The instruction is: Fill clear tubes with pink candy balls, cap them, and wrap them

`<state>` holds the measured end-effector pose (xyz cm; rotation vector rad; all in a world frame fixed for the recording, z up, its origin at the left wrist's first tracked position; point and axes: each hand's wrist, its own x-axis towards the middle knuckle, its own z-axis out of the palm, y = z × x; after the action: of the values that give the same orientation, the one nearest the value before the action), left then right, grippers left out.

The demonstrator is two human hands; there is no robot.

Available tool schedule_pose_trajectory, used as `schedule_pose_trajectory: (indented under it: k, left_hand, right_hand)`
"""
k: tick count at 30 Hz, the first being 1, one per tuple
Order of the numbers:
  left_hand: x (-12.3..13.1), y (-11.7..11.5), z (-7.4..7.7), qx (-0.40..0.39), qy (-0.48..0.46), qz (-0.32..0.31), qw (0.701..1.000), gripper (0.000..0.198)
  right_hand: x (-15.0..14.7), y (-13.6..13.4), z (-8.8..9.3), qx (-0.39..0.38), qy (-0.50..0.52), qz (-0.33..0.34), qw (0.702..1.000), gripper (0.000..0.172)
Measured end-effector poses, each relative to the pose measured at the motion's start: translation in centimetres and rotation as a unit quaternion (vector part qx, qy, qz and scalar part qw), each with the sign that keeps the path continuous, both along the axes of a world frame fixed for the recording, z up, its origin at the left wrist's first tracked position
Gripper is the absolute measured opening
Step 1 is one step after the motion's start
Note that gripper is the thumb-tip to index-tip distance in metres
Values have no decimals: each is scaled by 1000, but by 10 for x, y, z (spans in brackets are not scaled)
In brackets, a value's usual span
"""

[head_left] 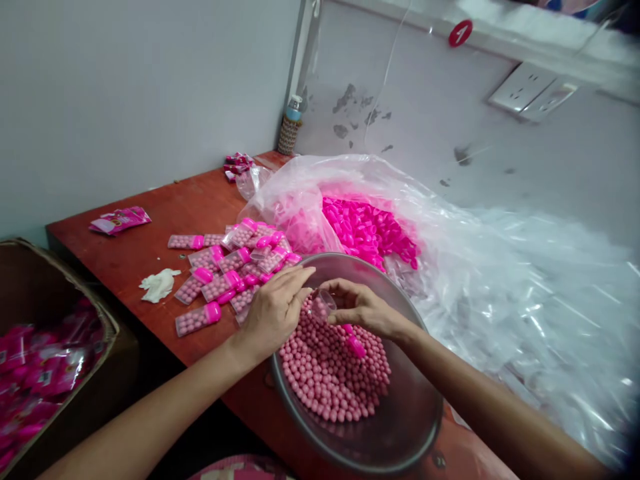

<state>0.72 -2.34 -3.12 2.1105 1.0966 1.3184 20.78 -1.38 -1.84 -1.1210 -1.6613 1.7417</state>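
A metal bowl (415,400) at the table's front edge holds a heap of small pink balls (330,380). Over the heap, my right hand (367,310) grips a small clear plastic container (323,305) between thumb and fingers. My left hand (275,307) is at the bowl's left rim, its fingers stretched towards the container; its palm side is hidden. Bright pink caps (356,345) lie on the balls below my right hand. Left of the bowl are piled several ball-filled clear containers with pink caps (220,285).
Behind the bowl, an open plastic bag holds many pink caps (370,230). Clear plastic bags (540,307) spread along the right. A cardboard box (117,327) of pink packets stands lower left. Pink packets (120,220), white crumpled scrap (159,285) and a bottle (290,127) are on the table.
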Motion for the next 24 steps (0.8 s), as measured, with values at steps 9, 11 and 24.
schedule_pose_trajectory:
  k: [9, 11, 24]
  left_hand:
    - [12, 0, 20, -174, -53, -52, 982, 34]
    - [13, 1, 16, -166, -67, -30, 983, 32]
    - [12, 1, 3, -174, -115, -27, 978, 31]
  right_hand:
    - [18, -5, 8, 377, -399, 66, 833, 27]
    - [17, 3, -1, 455, -530, 119, 706, 24]
    - [-25, 21, -27, 390, -329, 214, 833, 27]
